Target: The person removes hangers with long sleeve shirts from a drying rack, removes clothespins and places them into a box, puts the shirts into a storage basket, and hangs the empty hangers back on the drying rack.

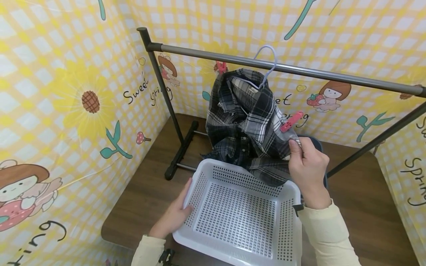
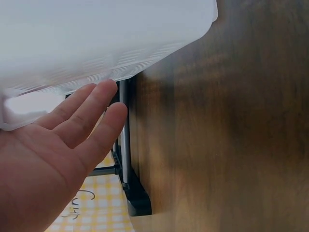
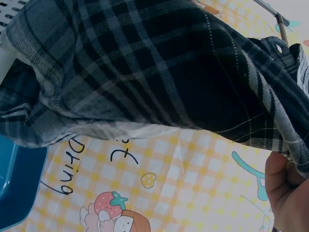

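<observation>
A black, grey and white plaid shirt (image 1: 259,122) hangs from a pale hanger (image 1: 275,56) on the rack's bar. My right hand (image 1: 309,166) pinches the shirt's edge at the right, just below a pink clothespin (image 1: 291,122). Cloth spreads across the right wrist view, with the thumb (image 3: 276,174) against its edge. A second red clothespin (image 1: 221,67) is at the shirt's left shoulder. My left hand (image 1: 174,218) holds the left side of a white perforated basket (image 1: 199,245), thumb over the rim. Its fingers (image 2: 104,140) lie outside, fairly straight. Some shirt cloth drapes over the basket's far rim.
The dark metal rack (image 1: 216,57) stands on a brown wooden tabletop (image 1: 133,207), its left foot (image 1: 181,151) beside the basket. A blue tub (image 3: 19,179) sits behind the shirt, mostly hidden in the head view. Yellow checked cloth (image 1: 83,44) covers the surrounding walls.
</observation>
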